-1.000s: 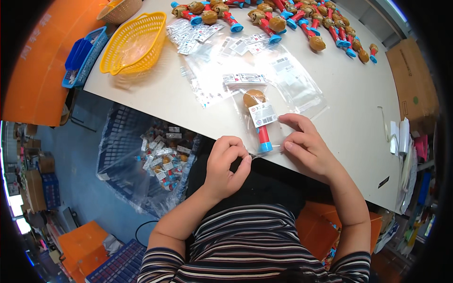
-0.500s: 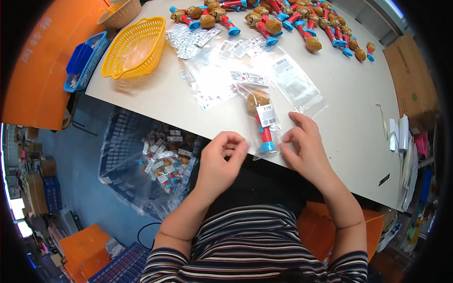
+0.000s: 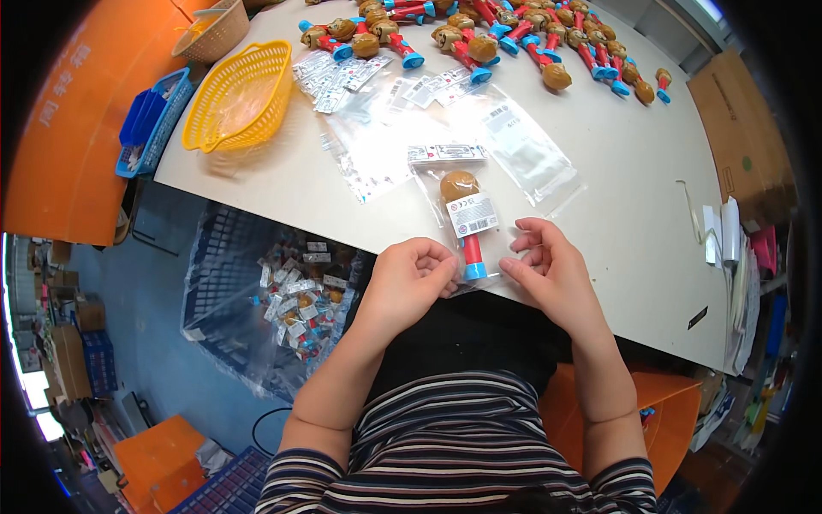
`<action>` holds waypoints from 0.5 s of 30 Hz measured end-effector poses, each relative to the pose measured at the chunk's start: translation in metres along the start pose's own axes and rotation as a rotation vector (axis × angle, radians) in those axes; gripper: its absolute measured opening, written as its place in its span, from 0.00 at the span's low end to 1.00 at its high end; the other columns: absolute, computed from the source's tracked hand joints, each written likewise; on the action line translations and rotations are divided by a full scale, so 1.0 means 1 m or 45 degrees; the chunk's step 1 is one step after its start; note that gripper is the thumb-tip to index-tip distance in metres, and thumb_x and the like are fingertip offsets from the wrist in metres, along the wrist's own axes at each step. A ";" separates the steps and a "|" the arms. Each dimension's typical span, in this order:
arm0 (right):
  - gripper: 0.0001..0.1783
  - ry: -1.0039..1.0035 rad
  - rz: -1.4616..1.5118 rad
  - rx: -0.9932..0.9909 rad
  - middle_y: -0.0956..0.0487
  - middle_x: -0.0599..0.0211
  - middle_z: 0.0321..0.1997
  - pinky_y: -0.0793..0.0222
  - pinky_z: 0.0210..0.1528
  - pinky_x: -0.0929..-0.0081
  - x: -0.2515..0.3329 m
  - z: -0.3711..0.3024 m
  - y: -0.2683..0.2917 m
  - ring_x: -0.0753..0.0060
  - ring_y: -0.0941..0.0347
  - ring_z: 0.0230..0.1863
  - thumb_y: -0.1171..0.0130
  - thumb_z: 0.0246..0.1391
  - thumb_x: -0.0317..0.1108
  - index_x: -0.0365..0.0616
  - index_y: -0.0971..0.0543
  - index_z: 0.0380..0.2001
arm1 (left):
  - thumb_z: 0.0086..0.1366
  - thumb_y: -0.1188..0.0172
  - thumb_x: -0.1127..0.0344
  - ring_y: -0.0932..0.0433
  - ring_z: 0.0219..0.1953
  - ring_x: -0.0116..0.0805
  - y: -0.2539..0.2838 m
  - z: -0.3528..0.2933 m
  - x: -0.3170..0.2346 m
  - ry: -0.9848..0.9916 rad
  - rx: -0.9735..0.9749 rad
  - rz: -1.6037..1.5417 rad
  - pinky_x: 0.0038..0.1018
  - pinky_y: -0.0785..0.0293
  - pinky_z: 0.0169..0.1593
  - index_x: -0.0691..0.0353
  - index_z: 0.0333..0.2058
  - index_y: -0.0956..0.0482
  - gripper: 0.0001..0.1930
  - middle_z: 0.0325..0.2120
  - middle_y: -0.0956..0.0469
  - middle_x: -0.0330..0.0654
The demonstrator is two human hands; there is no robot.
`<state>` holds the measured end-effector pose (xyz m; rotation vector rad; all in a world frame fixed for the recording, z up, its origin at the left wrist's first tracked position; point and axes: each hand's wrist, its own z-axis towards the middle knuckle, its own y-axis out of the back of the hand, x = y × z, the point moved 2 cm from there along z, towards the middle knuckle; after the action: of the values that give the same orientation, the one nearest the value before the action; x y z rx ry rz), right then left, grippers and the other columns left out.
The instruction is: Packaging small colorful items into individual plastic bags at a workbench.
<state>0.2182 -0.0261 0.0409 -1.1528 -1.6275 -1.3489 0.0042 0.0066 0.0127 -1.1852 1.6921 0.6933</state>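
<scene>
A clear plastic bag (image 3: 434, 195) lies at the table's near edge. Inside it is a toy (image 3: 472, 247) with a round brown head, a red stem and a blue base, and a white printed label (image 3: 472, 215) crosses its middle. A printed strip (image 3: 447, 152) shows at the bag's far end. My left hand (image 3: 417, 276) is closed, thumb and fingers pinched on the bag's lower left edge beside the blue base. To the right of the bag my right hand (image 3: 550, 267) is open, its fingers bent and apart. Its thumb tip is close to the bag's edge; contact is unclear.
Many similar loose toys (image 3: 552, 38) lie along the table's far side. Flat clear bags (image 3: 531, 150) and printed cards (image 3: 330, 81) lie nearer. A yellow basket (image 3: 276, 94) stands at left. Below the table, a lined blue crate (image 3: 208, 274) contains bagged toys. A carton (image 3: 741, 128) stands at right.
The bagged toy has turned so that its label faces up and its head shows a smooth side. My left hand has come onto the bag's edge. My right hand has shifted slightly.
</scene>
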 end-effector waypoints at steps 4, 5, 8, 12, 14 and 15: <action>0.22 -0.165 0.349 0.201 0.21 0.69 0.35 0.30 0.37 0.86 -0.009 0.007 0.004 0.85 0.27 0.33 0.36 0.55 0.22 0.32 0.28 0.53 | 0.69 0.42 0.71 0.18 0.30 0.27 -0.002 -0.003 0.006 -0.046 0.042 -0.122 0.21 0.21 0.35 0.69 0.37 0.25 0.06 0.29 0.18 0.44; 0.22 -0.166 0.348 0.206 0.21 0.69 0.35 0.30 0.37 0.86 -0.011 0.009 0.005 0.85 0.27 0.33 0.36 0.55 0.22 0.32 0.28 0.53 | 0.70 0.43 0.71 0.18 0.31 0.27 -0.001 -0.003 0.006 -0.044 0.036 -0.124 0.21 0.21 0.36 0.69 0.38 0.26 0.06 0.29 0.18 0.44; 0.19 -0.136 0.435 0.182 0.21 0.70 0.32 0.28 0.39 0.86 -0.014 0.011 0.005 0.85 0.25 0.33 0.37 0.56 0.22 0.33 0.28 0.50 | 0.71 0.44 0.71 0.19 0.31 0.26 -0.002 -0.008 0.011 -0.123 0.012 -0.124 0.20 0.22 0.35 0.68 0.39 0.27 0.05 0.29 0.19 0.42; 0.17 -0.150 0.485 0.199 0.21 0.70 0.33 0.27 0.40 0.86 -0.016 0.011 0.005 0.84 0.24 0.34 0.37 0.56 0.21 0.34 0.28 0.48 | 0.71 0.45 0.71 0.21 0.29 0.24 0.003 -0.010 0.018 -0.169 0.012 -0.157 0.19 0.24 0.35 0.67 0.39 0.27 0.05 0.28 0.21 0.40; 0.16 -0.168 0.482 0.200 0.21 0.70 0.33 0.27 0.40 0.86 -0.016 0.011 0.005 0.84 0.24 0.34 0.37 0.56 0.21 0.35 0.28 0.47 | 0.72 0.45 0.70 0.23 0.29 0.23 0.002 -0.015 0.020 -0.238 -0.036 -0.032 0.19 0.24 0.34 0.67 0.40 0.27 0.06 0.28 0.22 0.38; 0.16 -0.163 0.479 0.209 0.21 0.70 0.33 0.28 0.40 0.86 -0.016 0.012 0.005 0.84 0.24 0.34 0.37 0.56 0.22 0.35 0.28 0.47 | 0.72 0.45 0.70 0.23 0.29 0.23 0.001 -0.016 0.021 -0.238 -0.032 -0.032 0.19 0.24 0.34 0.67 0.40 0.27 0.06 0.28 0.22 0.38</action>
<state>0.2285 -0.0174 0.0259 -1.3839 -1.4830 -0.9024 -0.0050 -0.0150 0.0007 -1.1210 1.5144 0.7871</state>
